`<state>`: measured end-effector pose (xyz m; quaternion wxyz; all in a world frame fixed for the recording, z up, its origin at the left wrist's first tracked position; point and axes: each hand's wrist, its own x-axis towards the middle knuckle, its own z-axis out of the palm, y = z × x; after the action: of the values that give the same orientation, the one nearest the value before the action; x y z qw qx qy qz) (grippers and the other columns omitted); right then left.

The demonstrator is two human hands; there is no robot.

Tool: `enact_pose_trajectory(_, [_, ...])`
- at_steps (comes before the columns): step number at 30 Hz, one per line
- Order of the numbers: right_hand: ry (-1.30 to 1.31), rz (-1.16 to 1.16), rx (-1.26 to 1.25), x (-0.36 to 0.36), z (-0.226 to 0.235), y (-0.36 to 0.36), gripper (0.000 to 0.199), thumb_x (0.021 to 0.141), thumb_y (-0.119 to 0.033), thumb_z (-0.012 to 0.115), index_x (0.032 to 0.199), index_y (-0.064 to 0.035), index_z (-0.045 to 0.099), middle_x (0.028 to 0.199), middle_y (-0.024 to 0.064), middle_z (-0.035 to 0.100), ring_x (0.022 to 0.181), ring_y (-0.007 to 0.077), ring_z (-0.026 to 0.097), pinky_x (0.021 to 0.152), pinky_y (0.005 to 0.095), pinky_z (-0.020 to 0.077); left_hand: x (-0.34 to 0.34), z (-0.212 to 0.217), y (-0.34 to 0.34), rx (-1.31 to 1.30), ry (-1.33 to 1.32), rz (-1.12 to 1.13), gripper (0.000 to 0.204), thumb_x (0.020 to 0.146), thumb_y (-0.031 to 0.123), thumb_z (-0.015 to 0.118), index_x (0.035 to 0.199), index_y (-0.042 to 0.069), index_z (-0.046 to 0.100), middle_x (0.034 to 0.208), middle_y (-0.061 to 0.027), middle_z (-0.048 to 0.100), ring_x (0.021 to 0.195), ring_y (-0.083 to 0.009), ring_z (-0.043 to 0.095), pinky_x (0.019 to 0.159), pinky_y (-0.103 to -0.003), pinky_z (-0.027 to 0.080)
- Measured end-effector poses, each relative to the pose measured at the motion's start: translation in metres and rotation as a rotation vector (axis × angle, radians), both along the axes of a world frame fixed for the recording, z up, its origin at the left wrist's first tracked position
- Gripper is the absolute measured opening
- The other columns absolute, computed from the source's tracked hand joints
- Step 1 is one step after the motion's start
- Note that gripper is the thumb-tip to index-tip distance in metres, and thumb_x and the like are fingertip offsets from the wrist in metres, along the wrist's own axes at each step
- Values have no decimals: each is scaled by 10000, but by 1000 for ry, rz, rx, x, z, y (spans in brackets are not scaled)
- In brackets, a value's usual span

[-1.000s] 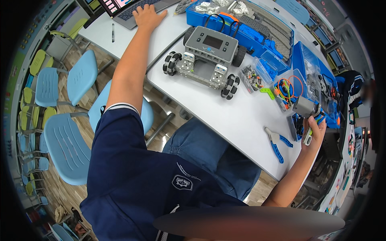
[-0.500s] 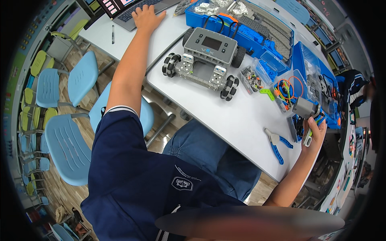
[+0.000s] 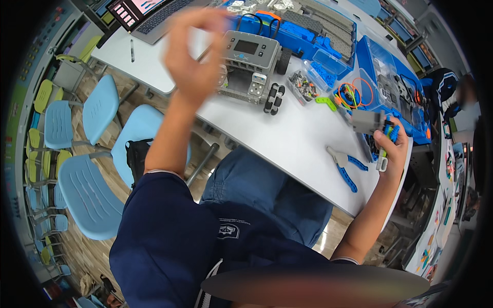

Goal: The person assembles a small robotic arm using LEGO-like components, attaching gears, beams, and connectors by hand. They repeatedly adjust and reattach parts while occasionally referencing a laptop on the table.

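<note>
My left hand (image 3: 192, 64) is raised in front of the wheeled robot (image 3: 246, 56), smeared by motion, so its fingers cannot be read. That robot has a grey control box with a small dark screen, and my hand hides part of its left side. At the right end of the table, my right hand (image 3: 393, 149) is closed around an assembly with a grey motor block (image 3: 366, 121) and blue, green and light grey pieces. Just left of that hand, pliers (image 3: 343, 167) with blue handles lie on the white table (image 3: 287, 138).
A laptop (image 3: 159, 23) and a pen (image 3: 132, 51) are at the far left. Blue bins (image 3: 334, 36) of parts line the back. Clear boxes of small pieces (image 3: 303, 88), a green angled piece (image 3: 326, 102) and orange cable (image 3: 365, 90) sit mid-right. Blue chairs (image 3: 90, 192) stand left.
My left hand has come off the laptop keyboard and moved nearer, in front of the robot. My right hand has shifted slightly left, still holding the motor assembly, which has turned. The view has shifted slightly.
</note>
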<state>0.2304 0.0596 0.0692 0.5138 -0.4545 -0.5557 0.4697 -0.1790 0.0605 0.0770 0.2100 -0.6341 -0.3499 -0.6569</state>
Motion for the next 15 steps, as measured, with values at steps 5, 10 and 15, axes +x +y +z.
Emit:
enact_pose_trajectory(5, [-279, 178, 77, -14, 10, -14, 399, 622, 20, 854, 982, -34, 690, 932, 14, 669, 864, 110, 617, 813, 247, 467, 128, -15, -41, -592, 312, -592, 543, 899, 263, 714, 1329, -22, 544, 1316, -204, 562, 1204, -325, 532, 1009, -398, 451])
enact_pose_trajectory(10, [-409, 308, 103, -25, 14, -22, 376, 624, -23, 868, 957, -21, 694, 942, 43, 691, 887, 126, 629, 824, 270, 482, 169, -33, -41, -955, 241, -758, 570, 884, 273, 704, 1353, 4, 524, 1242, -185, 626, 1182, -350, 580, 1013, -388, 454])
enact_pose_trajectory(15, [-541, 415, 190, -29, 17, -27, 352, 611, -65, 867, 924, -35, 710, 935, 53, 708, 869, 164, 653, 817, 305, 487, 166, -47, -45, -1098, 84, -950, 531, 857, 203, 719, 1323, 18, 545, 1071, -162, 701, 969, -274, 690, 882, -379, 513])
